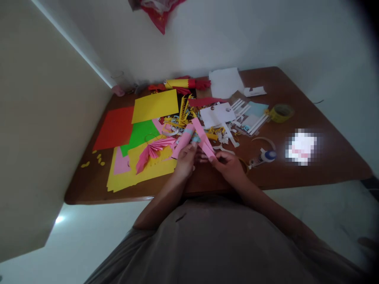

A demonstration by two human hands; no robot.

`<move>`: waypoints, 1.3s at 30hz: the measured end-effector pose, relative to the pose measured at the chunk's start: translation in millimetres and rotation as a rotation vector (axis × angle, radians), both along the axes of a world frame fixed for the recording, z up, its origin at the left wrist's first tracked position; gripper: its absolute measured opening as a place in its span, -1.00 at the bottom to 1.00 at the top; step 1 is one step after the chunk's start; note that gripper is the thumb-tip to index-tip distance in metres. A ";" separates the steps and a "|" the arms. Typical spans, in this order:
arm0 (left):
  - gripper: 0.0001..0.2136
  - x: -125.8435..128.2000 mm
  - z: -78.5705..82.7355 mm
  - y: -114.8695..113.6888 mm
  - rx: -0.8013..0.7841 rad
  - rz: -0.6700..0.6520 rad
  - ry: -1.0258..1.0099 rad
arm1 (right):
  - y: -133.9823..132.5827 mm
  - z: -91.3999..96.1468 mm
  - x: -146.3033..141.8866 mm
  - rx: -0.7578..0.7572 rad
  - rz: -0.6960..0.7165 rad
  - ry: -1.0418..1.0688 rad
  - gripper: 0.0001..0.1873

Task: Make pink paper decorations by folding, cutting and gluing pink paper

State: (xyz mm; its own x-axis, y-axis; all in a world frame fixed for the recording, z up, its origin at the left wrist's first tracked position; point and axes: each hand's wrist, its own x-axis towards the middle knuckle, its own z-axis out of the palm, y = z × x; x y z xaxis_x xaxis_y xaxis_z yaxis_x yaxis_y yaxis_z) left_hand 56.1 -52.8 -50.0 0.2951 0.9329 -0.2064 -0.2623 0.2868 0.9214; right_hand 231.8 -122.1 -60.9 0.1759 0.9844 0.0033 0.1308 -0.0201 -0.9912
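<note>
My right hand (227, 165) pinches the lower end of a pink paper strip (203, 138), which slants up and to the left. Closed on pink paper at the strip's left side is my left hand (186, 159); whether it grips the strip or the roll cannot be made out. A pink paper roll (186, 139) with a light blue band lies against its fingers. Some fingertips show below the strip. Left of this hand, a pleated pink paper fan (154, 150) rests on yellow sheets (142, 171).
Paper scraps (174, 120) spread behind my hands. Red (114, 128), green (142, 134) and yellow (155, 105) sheets lie left. A yellow-and-red paper figure (185, 83) lies at the back. Right are a tape roll (281, 113), a blue-capped bottle (263, 157) and a blurred bright object (302, 146).
</note>
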 end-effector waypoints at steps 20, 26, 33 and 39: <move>-0.49 5.3 1.8 -0.9 -0.006 0.199 -0.072 | 2.7 -3.6 -12.9 -0.083 -0.055 0.503 -0.42; -0.47 6.2 5.1 -0.3 -0.030 0.205 -0.117 | 4.2 -1.8 -12.2 -0.147 -0.074 0.524 -0.52; -0.54 6.0 2.8 1.9 0.040 0.222 -0.145 | 5.8 -1.0 -11.3 -0.158 -0.110 0.614 -0.53; -0.45 7.5 1.4 0.6 -0.053 0.163 -0.151 | 6.6 5.7 -11.3 -0.165 -0.106 0.689 -0.52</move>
